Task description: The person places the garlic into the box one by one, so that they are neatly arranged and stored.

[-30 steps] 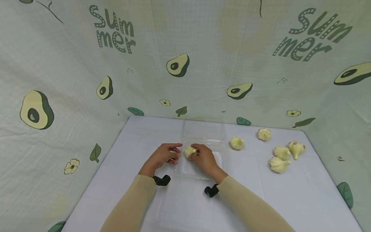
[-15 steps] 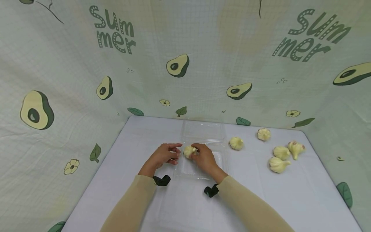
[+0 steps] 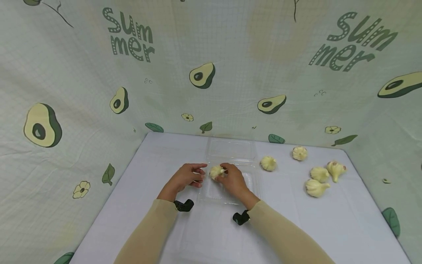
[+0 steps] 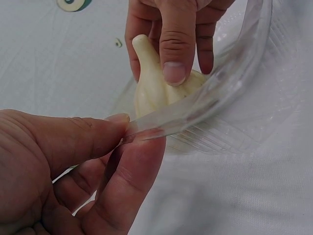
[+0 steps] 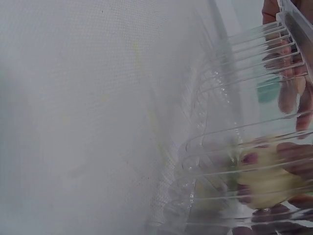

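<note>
My right hand pinches a pale garlic bulb by its sides, inside the left part of a clear plastic clamshell box. In the left wrist view the right thumb lies over the garlic bulb, whose stem points up. My left hand is at the box's left side; close up, its thumb and forefinger pinch the clear rim. Through the ribbed wall of the box, the right wrist view shows the bulb among the fingers.
The box's lid lies folded back behind its base. To the right on the white table sit several more garlic bulbs, one near the box and others toward the right edge. A patterned cloth rises behind and at the sides.
Both hands stay in nearly the same place, with the garlic bulb still in the right hand. The whole view shifts very slightly.
</note>
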Available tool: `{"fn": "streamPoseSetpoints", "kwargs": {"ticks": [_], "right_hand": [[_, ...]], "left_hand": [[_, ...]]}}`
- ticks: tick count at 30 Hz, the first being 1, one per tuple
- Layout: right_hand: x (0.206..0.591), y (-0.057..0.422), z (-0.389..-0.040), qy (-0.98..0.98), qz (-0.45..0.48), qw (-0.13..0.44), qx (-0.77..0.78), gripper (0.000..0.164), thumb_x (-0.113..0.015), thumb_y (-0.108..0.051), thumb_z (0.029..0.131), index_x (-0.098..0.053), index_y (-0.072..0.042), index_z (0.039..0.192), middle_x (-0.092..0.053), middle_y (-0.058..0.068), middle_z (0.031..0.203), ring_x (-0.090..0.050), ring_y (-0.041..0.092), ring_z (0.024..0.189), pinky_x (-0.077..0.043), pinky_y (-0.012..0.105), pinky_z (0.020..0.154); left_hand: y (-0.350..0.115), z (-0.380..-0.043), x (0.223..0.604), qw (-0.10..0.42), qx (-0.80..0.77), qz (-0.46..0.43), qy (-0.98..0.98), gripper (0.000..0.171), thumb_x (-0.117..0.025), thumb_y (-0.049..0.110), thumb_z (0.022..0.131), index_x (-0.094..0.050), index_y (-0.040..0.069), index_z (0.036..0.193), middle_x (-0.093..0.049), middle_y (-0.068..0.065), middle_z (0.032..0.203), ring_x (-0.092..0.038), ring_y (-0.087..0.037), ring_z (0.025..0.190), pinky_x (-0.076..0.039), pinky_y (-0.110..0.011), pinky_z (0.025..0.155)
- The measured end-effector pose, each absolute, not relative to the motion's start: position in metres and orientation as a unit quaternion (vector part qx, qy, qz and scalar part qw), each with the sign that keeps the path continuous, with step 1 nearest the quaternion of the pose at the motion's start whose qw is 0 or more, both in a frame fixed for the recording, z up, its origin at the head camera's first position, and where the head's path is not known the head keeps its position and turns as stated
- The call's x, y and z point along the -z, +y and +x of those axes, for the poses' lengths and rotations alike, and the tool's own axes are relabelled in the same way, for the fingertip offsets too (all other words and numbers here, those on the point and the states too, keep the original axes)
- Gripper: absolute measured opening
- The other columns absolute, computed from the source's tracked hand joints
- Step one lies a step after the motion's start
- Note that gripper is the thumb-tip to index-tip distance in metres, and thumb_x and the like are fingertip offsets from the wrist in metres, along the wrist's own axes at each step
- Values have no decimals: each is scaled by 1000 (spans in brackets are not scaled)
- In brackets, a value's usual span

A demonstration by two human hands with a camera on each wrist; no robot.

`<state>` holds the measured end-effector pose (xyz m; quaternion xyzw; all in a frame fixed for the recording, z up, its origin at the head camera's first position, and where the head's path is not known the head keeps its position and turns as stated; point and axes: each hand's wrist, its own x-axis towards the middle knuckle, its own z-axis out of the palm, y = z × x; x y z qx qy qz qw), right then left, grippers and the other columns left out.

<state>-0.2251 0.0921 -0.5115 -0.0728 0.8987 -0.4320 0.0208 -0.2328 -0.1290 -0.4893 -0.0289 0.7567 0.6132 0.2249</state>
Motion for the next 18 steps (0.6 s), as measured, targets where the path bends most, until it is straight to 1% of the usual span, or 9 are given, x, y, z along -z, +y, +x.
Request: {"fn": "streamPoseSetpoints", "kwargs": {"ticks": [9, 18], "right_hand": [[509, 95, -225, 898, -62, 28, 436, 60, -87, -21, 87, -63, -4, 140, -68, 17, 131, -65, 34, 120, -57, 51, 98], [503, 103, -223, 898, -77, 38, 431, 65, -87, -25, 88, -60, -7, 144, -65, 18, 136, -63, 36, 123, -55, 54, 100]], "left_hand": [[-129, -233, 491, 225, -608, -26, 761, 58, -71, -4, 96, -61, 14, 150, -65, -12, 120, -68, -15, 73, -64, -27, 66], [-130, -233, 492, 225, -606, -19, 762, 57, -70, -3, 98, -60, 14, 151, -64, -15, 124, -66, -15, 74, -63, -27, 66]]}}
